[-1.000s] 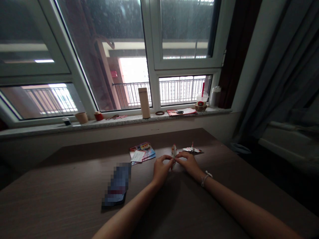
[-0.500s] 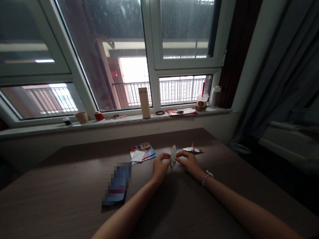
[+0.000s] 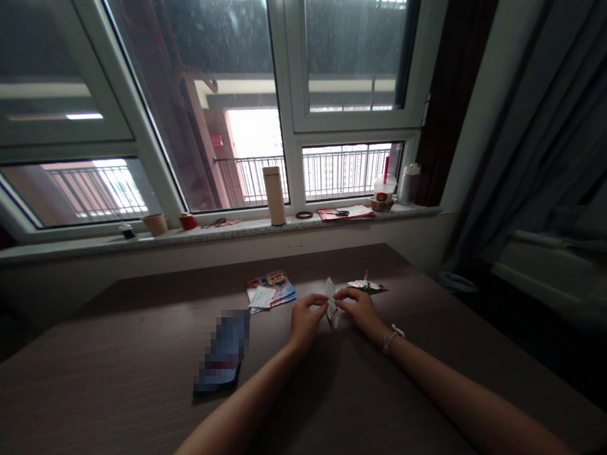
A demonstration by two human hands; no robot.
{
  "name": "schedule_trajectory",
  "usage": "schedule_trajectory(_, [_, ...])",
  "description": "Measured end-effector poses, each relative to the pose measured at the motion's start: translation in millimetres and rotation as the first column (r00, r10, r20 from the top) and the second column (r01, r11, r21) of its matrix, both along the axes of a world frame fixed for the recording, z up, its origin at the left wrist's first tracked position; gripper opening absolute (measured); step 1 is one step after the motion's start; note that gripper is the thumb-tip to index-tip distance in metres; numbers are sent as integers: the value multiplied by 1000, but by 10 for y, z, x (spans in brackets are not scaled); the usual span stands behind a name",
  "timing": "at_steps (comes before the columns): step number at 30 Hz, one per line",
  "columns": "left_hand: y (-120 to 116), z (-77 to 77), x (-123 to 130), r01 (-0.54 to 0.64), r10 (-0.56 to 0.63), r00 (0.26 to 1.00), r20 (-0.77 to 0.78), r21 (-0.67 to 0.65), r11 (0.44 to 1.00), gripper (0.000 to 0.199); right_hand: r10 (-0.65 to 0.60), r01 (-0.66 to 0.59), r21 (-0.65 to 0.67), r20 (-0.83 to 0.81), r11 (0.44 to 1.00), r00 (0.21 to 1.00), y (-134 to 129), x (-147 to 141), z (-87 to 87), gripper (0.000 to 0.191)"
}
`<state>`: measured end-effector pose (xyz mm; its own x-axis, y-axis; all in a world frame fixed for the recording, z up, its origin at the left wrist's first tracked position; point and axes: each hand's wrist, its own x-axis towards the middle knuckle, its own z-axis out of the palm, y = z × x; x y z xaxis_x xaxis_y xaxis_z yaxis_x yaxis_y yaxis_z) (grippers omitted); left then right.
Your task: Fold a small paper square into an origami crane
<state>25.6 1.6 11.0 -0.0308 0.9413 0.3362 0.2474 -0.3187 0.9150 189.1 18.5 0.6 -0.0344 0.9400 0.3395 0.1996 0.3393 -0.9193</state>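
Observation:
Between my two hands stands a small piece of folded origami paper (image 3: 331, 289), white with printed marks and red edges. My left hand (image 3: 307, 317) pinches it from the left with thumb and forefinger. From the right, my right hand (image 3: 363, 311) grips it in the same kind of pinch. Its lower flaps spread apart below the fingertips, just above the table. Beyond my right hand rests a folded paper crane (image 3: 366, 284), wings out and one thin point upright.
On the brown table (image 3: 118, 354) lie a phone (image 3: 222, 354) with a blurred screen and a small stack of printed paper (image 3: 284, 293). The windowsill behind bears a beige flask (image 3: 274, 197), a paper cup (image 3: 155, 224), scissors on red paper (image 3: 348, 215) and a drink cup (image 3: 383, 188).
The folded paper has turned slightly, and its lower flaps now show wider apart beneath the fingers. Both hands have barely shifted and still pinch it.

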Motion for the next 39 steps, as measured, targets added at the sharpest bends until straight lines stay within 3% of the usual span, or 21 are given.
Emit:
schedule_trajectory(27, [-20, -12, -12, -60, 51, 991, -125, -73, 995, 16, 2, -4, -29, -60, 1000, 998, 29, -49, -35, 28])
schedule_trajectory(32, [-50, -6, -9, -109, 75, 951, -300, -97, 989, 19, -54, 62, -62, 127, 996, 990, 10, -43, -61, 22])
schedule_trajectory(39, [-88, -56, -11, -181, 117, 801, -587, -52, 982, 13, -124, 145, -5, 490, 989, 863, -55, -52, -73, 17])
